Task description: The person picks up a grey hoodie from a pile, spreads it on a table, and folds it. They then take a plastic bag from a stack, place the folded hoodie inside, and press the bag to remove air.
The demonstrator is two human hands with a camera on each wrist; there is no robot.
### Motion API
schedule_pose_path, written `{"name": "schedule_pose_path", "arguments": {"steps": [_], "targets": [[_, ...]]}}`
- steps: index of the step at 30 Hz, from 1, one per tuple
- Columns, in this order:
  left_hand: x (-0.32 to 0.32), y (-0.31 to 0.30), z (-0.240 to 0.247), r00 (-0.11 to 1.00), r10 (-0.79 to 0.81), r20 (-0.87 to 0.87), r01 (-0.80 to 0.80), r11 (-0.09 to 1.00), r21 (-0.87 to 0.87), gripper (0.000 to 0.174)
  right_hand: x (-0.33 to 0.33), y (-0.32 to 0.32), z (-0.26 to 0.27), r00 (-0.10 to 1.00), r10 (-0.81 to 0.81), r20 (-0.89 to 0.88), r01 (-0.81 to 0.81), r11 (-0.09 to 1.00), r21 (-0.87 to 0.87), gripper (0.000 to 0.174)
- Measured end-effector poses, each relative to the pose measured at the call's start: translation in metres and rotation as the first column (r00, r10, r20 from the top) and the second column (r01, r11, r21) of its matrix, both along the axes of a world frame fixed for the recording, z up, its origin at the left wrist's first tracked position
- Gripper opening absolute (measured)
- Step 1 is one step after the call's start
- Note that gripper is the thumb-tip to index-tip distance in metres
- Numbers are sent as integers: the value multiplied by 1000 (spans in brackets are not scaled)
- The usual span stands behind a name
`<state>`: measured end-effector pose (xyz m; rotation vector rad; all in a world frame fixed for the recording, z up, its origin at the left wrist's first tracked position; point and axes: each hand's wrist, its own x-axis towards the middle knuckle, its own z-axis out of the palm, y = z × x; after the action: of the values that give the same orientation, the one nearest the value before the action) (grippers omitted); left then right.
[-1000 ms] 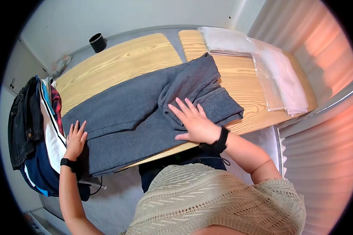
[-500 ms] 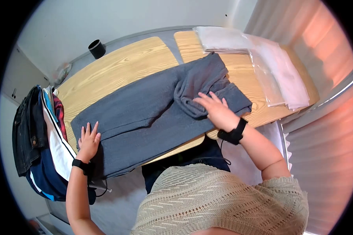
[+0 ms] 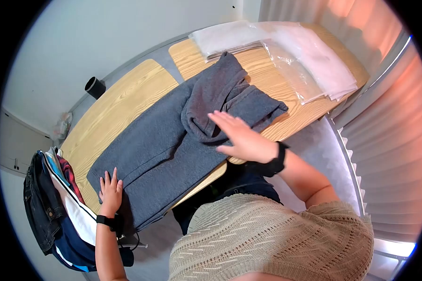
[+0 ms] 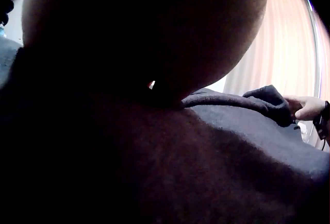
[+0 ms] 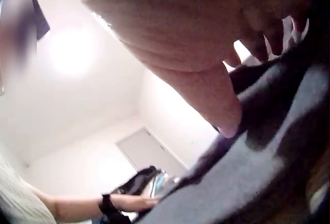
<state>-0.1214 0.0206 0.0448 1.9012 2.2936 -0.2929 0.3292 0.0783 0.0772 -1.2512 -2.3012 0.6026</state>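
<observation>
A dark grey garment (image 3: pixel 150 145) lies lengthwise over the wooden table, smooth at the left and bunched in folds at the right. My left hand (image 3: pixel 111 193) rests with spread, straight fingers on its near left end. Over the bunched folds is my right hand (image 3: pixel 244 139), fingers extended and thumb apart. In the right wrist view the right hand (image 5: pixel 206 49) has its fingertips and thumb at the cloth. The left wrist view is mostly dark; at its right edge the right hand (image 4: pixel 309 108) shows beside a raised fold.
Several clothes (image 3: pixel 63 206) hang in a row off the table's left end. Clear plastic bags with pale contents (image 3: pixel 309 56) lie on the back right of the wooden table (image 3: pixel 126 98). A black cylinder (image 3: pixel 95 87) stands behind, and a curtain (image 3: pixel 380 154) hangs at the right.
The head view has turned, so the table appears more tilted. My right hand has shifted over the bunched folds; the left hand stays on the garment's left end.
</observation>
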Motion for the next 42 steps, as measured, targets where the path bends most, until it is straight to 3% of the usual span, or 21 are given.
{"name": "schedule_pose_path", "arguments": {"steps": [2, 4, 6, 8, 9, 10, 14, 16, 17, 19, 20, 21, 23, 24, 25, 27, 31, 33, 34, 37, 42], "targets": [[-3, 0, -3, 1000, -3, -4, 3, 1000, 6, 50, 29, 4, 8, 999, -28, 43, 20, 985, 174, 70], [-3, -1, -3, 1000, -11, -3, 11, 1000, 16, 50, 57, 14, 5, 967, -247, -58, 245, 850, 467, 60], [0, 0, -1, 1000, -1, -12, 1, 1000, 8, 50, 83, 18, -10, 850, -513, -121, 522, 789, 323, 56], [-1, 0, -2, 1000, -5, -15, 5, 1000, 11, 50, 101, 24, -25, 790, -595, -149, 610, 737, 292, 55], [-2, 0, -2, 1000, -7, -20, 7, 1000, 13, 50, 106, 27, -27, 738, -624, -256, 647, 762, 9, 55], [-1, -1, -3, 1000, -7, -22, 7, 1000, 14, 50, 109, 28, -28, 661, -669, -339, 610, 743, -276, 55], [0, 0, 0, 1000, 2, -19, -2, 1000, 8, 50, 121, 26, -31, 612, -615, -497, 450, 788, -420, 52], [-2, -1, -2, 1000, -3, -19, 3, 1000, 1, 50, 131, 33, -42, 420, -648, -636, 292, 760, -581, 44], [-4, -1, -4, 1000, -13, -17, 13, 1000, 14, 50, 136, 32, -47, 417, -652, -633, 297, 756, -583, 44], [-6, -1, -6, 1000, -24, -14, 25, 999, 27, 50, 132, 31, -37, 564, -730, -385, 417, 655, -630, 34], [-7, -1, -6, 1000, -27, -14, 28, 999, 29, 50, 125, 26, -33, 636, -647, -420, 494, 760, -422, 34], [-7, -1, -6, 999, -29, -14, 29, 999, 31, 50, 125, 24, -35, 637, -647, -420, 494, 760, -422, 34], [-5, -1, -3, 1000, -23, -5, 24, 999, 26, 50, 125, 23, -39, 888, -432, -159, 458, 862, 216, 37], [-5, -1, -3, 1000, -19, 3, 19, 1000, 23, 50, 127, 22, -39, 905, -426, -2, 423, 898, 122, 47], [-5, -1, -3, 1000, -20, 3, 20, 1000, 22, 50, 126, 20, -40, 904, -427, -2, 424, 898, 121, 47], [-6, -1, -3, 1000, -20, 7, 20, 999, 25, 50, 122, 16, -44, 842, -470, 267, 341, 845, 412, 53], [-4, 9, 16, 997, -46, 66, 49, 998, -32, 54, 130, 15, -45, 873, -447, 194, 374, 870, 322, 58], [33, 19, 48, 949, -264, 169, 218, 944, 248, 61, 129, 13, -32, 877, -444, -184, 456, 889, 29, 54], [60, 23, 68, 900, -354, 255, 274, 914, 301, 65, 128, 13, -29, 847, -471, -245, 472, 880, -59, 54], [156, 34, 117, 704, -551, 447, 408, 830, 380, 69, 128, 18, -35, 862, -433, -266, 445, 895, -16, 47], [238, 72, 101, 547, -776, 315, 668, 631, 395, 79, 129, 23, -50, 812, -566, -138, 570, 821, -15, 47]]}}
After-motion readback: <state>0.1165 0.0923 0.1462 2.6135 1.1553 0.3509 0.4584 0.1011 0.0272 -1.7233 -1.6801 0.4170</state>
